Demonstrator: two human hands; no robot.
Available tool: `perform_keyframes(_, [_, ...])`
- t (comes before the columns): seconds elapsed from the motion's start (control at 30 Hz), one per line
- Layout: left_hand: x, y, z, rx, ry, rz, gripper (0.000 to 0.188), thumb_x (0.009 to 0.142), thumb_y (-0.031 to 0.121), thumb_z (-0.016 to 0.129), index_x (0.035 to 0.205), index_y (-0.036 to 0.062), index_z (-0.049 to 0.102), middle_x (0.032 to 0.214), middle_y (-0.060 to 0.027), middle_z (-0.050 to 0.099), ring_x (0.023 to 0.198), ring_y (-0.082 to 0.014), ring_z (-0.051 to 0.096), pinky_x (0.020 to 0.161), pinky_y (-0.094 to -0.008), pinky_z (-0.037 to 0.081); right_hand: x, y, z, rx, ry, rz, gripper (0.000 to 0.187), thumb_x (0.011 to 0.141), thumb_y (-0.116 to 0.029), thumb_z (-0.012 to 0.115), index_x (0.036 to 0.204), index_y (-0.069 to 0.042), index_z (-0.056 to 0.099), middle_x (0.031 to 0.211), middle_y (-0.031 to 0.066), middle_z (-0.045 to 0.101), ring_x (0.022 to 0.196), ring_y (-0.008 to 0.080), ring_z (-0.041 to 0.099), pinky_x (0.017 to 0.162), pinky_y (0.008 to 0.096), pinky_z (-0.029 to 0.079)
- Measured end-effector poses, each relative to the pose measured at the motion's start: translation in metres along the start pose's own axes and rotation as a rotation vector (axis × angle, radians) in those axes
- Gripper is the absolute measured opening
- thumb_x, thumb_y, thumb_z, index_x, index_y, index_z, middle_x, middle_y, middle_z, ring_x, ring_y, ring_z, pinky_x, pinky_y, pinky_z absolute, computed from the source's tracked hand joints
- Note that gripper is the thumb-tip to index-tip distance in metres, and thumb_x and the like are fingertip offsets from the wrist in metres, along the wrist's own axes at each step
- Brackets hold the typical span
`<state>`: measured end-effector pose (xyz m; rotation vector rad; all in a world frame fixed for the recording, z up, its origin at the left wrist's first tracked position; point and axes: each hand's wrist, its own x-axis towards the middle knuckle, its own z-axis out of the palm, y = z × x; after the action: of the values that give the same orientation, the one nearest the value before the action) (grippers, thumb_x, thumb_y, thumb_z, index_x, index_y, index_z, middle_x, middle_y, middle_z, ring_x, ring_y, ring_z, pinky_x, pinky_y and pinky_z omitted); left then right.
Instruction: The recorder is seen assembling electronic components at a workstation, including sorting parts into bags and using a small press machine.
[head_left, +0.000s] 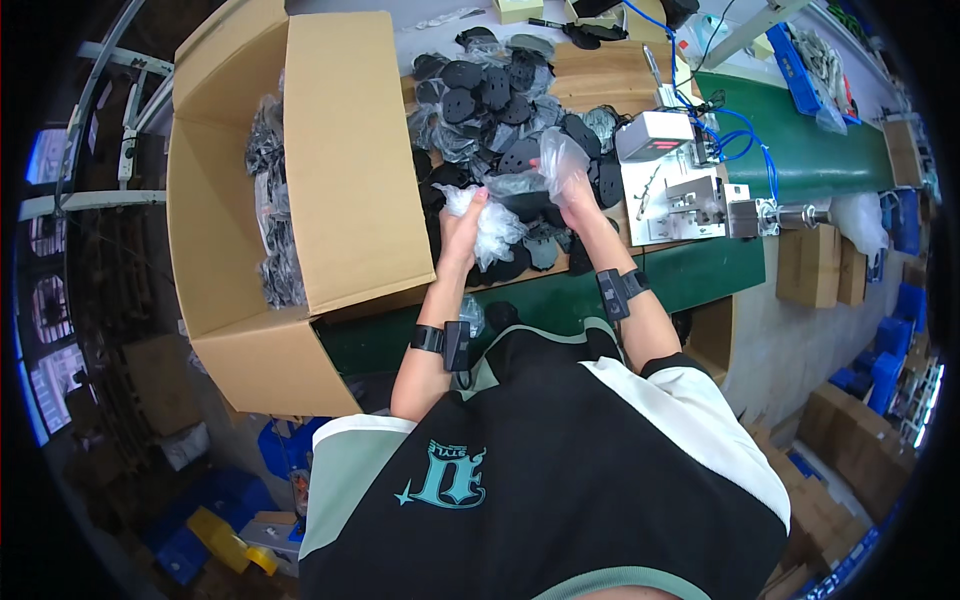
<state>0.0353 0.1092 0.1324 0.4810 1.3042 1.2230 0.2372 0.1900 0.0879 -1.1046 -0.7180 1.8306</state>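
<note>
My left hand (pixel 461 232) is closed around a crumpled bunch of clear plastic bags (pixel 497 232), its thumb on top. To the right, my right hand (pixel 578 203) grips a clear plastic bag (pixel 562 160) that stands up above the fingers. Between the hands lies a dark piece wrapped in clear plastic (pixel 522 190); which hand touches it, I cannot tell. Beneath and beyond both hands spreads a heap of flat black parts (pixel 490 88) with holes, some of them in clear bags. The fingertips of both hands are partly hidden by plastic.
A large open cardboard box (pixel 358 160) stands at the left, holding bagged dark parts (pixel 272 220). Close on the right is a metal fixture (pixel 690 195) with a white display box (pixel 652 136) and blue hoses (pixel 745 140). A blue tray (pixel 795 70) lies at the far right.
</note>
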Motion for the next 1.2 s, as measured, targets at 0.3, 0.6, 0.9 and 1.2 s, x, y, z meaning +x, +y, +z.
perform_keyframes(0.3, [0.009, -0.004, -0.006, 0.143, 0.456, 0.391, 0.04, 0.09, 0.036, 0.074, 0.106, -0.0007, 0.067, 0.092, -0.0051, 0.066, 0.083, -0.0159, 0.061, 0.079, -0.0299, 0.049, 0.008, 0.002, 0.028, -0.323, 0.54, -0.362, 0.026, 0.099, -0.024, 0.061, 0.087, -0.001, 0.064, 0.069, 0.001, 0.064, 0.064, 0.0065, 0.056, 0.058, 0.0243, 0.042])
perform_keyframes(0.6, [0.011, -0.036, -0.04, -0.041, 0.339, -0.006, 0.037, 0.093, 0.018, 0.07, 0.124, 0.0005, 0.059, 0.11, -0.01, 0.066, 0.093, -0.0188, 0.066, 0.081, -0.0347, 0.055, 0.014, 0.028, 0.076, -0.745, -0.485, -0.023, 0.019, 0.093, -0.014, 0.059, 0.097, 0.002, 0.069, 0.079, 0.0013, 0.066, 0.075, 0.0067, 0.057, 0.069, 0.0268, 0.048])
perform_keyframes(0.9, [-0.01, -0.071, -0.083, -0.031, 0.283, -0.129, 0.035, 0.099, 0.021, 0.056, 0.131, 0.0077, 0.056, 0.112, -0.0126, 0.061, 0.094, -0.0181, 0.06, 0.081, -0.0331, 0.053, 0.168, 0.03, 0.171, -1.463, -0.252, -0.731, 0.033, 0.083, -0.019, 0.063, 0.115, -0.007, 0.063, 0.123, 0.0148, 0.058, 0.118, 0.0322, 0.053, 0.095, 0.0447, 0.044])
perform_keyframes(1.2, [-0.041, -0.076, -0.107, 0.098, 0.305, -0.26, 0.034, 0.099, 0.021, 0.055, 0.13, 0.0075, 0.056, 0.113, -0.0126, 0.061, 0.095, -0.0188, 0.061, 0.082, -0.0338, 0.053, 0.264, 0.083, 0.197, -1.872, -0.181, -0.483, 0.07, 0.092, -0.018, 0.056, 0.155, -0.007, 0.027, 0.131, 0.0174, 0.052, 0.115, 0.0305, 0.054, 0.09, 0.0414, 0.048])
